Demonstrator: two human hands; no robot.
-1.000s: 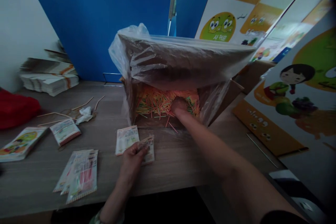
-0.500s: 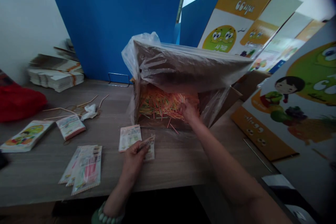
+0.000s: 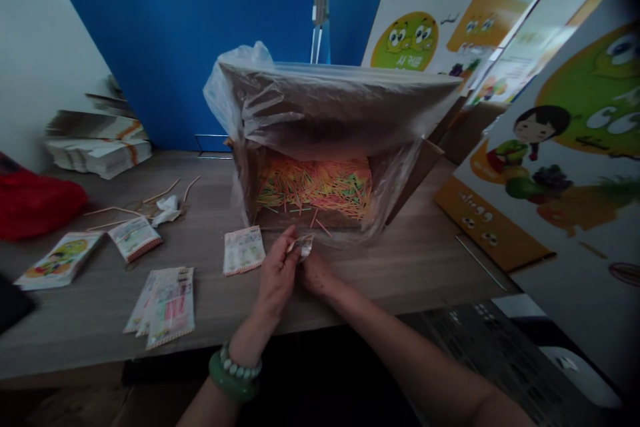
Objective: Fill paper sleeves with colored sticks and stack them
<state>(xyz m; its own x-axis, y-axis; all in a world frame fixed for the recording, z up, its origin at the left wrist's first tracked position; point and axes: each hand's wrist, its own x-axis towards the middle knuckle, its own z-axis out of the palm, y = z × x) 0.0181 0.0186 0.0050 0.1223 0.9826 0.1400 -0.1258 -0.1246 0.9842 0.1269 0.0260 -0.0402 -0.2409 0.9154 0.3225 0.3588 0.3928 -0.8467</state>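
My left hand, with green bracelets at the wrist, pinches a small printed plastic packet in front of the box. Close against it, my right hand has its fingers curled at the packet's far side; what they hold is hidden. Behind both hands, thin coloured sticks in pink, yellow and green lie loose in a cardboard box lined with clear plastic. A stack of flat packets rests left of my hands. Further left, several packets with pink and green contents overlap.
Leftward lie a banded packet bundle, a stack of printed cards, crumpled tissue and a red bag. Folded cartons are piled behind. Large printed boxes stand right, with a thin rod before them.
My right hand has come out of the box of sticks and back to my left hand. My left hand has lifted the packet away from the stack, towards the right.
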